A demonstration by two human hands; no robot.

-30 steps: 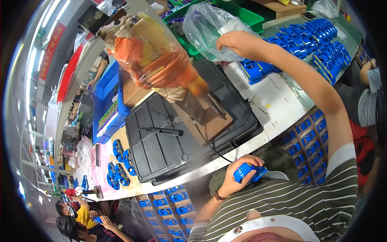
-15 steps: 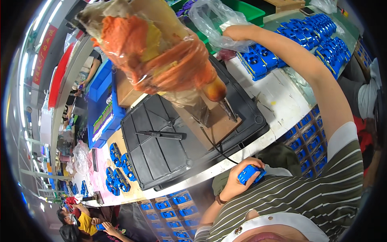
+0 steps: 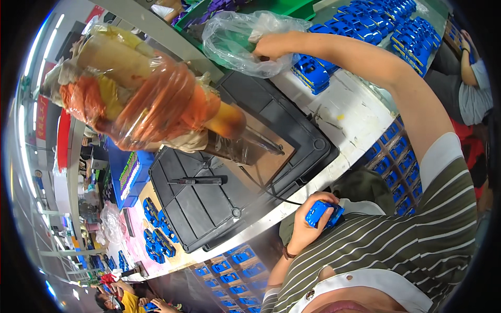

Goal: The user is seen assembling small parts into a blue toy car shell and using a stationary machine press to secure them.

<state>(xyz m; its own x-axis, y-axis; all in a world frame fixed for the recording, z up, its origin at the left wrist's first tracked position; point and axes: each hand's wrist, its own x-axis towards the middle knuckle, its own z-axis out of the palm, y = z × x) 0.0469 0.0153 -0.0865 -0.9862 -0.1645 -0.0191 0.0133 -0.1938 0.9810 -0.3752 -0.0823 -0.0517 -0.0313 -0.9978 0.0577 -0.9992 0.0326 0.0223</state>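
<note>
My left hand (image 3: 304,225) is closed round a blue plastic toy car body (image 3: 318,213), close in front of my striped shirt. My right hand (image 3: 271,46) reaches across to the far side, into a clear plastic bag (image 3: 225,39). Its fingers look curled together, but the fingertips are hidden and I cannot make out what they hold. Something white and crumpled (image 3: 267,25) shows in the bag beside that hand. Between my hands and to the left looms a tool wrapped in orange and yellow cloth and clear film (image 3: 151,99), its metal end over a brown board (image 3: 271,167).
The board lies on a black ribbed lid (image 3: 188,208), with a thin black tool (image 3: 201,180). Rows of blue car bodies (image 3: 360,23) fill the far right; several more (image 3: 156,245) lie at left. A green bin (image 3: 292,11) stands behind the bag, a blue bin (image 3: 128,201) at left.
The view has shifted, so the wrapped tool sits farther left. My right hand has moved deeper into the bag, bending down at the wrist. The left hand keeps the car body.
</note>
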